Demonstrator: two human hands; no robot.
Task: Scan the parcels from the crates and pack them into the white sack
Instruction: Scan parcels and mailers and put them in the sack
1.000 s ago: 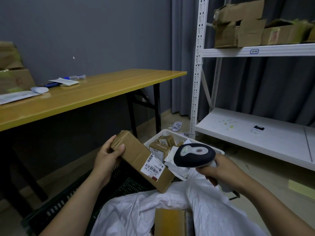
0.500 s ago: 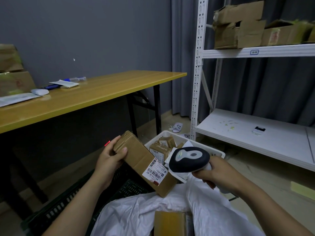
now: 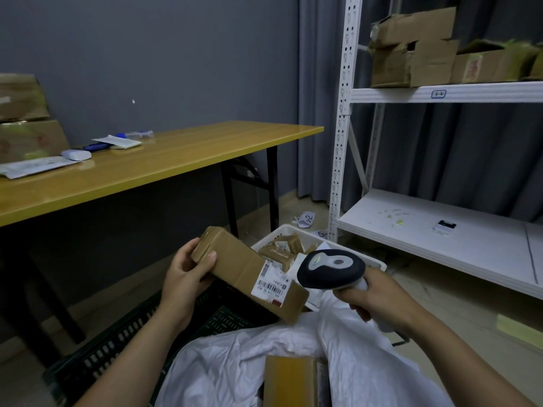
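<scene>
Head view:
- Left hand (image 3: 188, 277) grips far end of long cardboard parcel (image 3: 235, 259), thumb on top, fingers curled under.
- Parcel tilted above black crate (image 3: 117, 348), just beyond white sack (image 3: 235, 362); label (image 3: 271, 282) faces up.
- Right hand (image 3: 379, 298) wraps scanner (image 3: 330, 268) handle over sack's far edge; scanner head just beside label.
- Second parcel (image 3: 291, 380) lies inside sack.
- White crate (image 3: 377, 262) beyond sack.
- Versus half second ago: held parcel slightly higher; red spot by left hand gone.

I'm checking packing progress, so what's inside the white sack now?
One brown cardboard parcel lies in the open mouth of the white sack. Anything beneath it is hidden by the parcel and the sack's folds.
</scene>
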